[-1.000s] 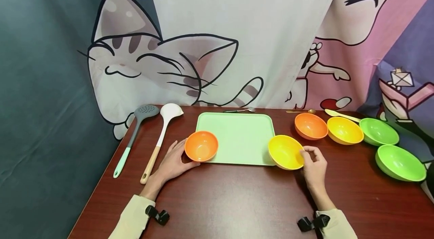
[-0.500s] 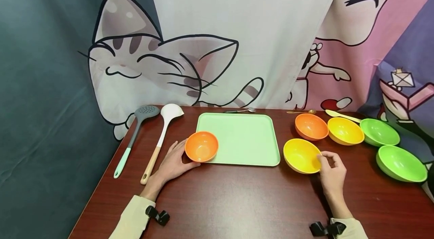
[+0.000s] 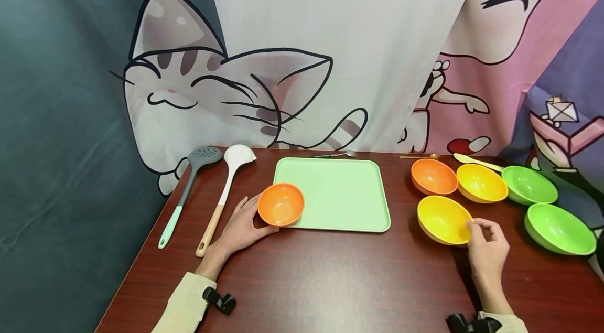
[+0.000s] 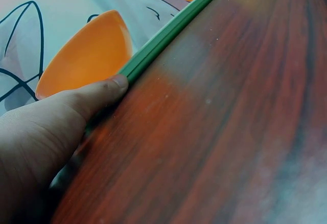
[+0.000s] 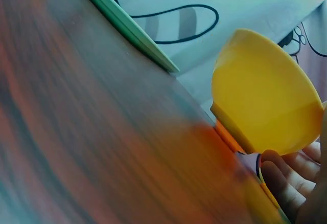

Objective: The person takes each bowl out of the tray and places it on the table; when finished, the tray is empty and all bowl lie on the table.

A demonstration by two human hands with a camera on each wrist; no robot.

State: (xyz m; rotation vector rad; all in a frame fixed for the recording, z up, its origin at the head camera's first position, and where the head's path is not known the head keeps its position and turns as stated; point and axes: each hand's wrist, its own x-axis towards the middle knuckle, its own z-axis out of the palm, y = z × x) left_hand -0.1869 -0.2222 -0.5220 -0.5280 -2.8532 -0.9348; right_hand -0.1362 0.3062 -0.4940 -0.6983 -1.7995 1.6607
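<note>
My left hand (image 3: 245, 225) holds a small orange bowl (image 3: 281, 204) at its left side. That bowl sits over the front left corner of a light green tray (image 3: 335, 194). In the left wrist view the thumb (image 4: 97, 96) lies along the orange bowl's base, its tip at the tray's edge; the other fingers are hidden there. With thumb and fingers, my right hand (image 3: 489, 251) pinches the right rim of a yellow bowl (image 3: 444, 220). This bowl is held tilted just above the table, right of the tray, with nothing inside.
Behind the held yellow bowl stand another orange bowl (image 3: 434, 176), a second yellow bowl (image 3: 481, 183) and two green bowls (image 3: 529, 184). A grey slotted turner (image 3: 191, 186) and white ladle (image 3: 231, 181) lie left. Small spoons (image 3: 334, 154) and a pale yellow knife (image 3: 476, 161) lie along the back edge.
My right hand has carried the yellow bowl rightward and slightly nearer, away from the tray's right corner. The left hand and its orange bowl have stayed in place.
</note>
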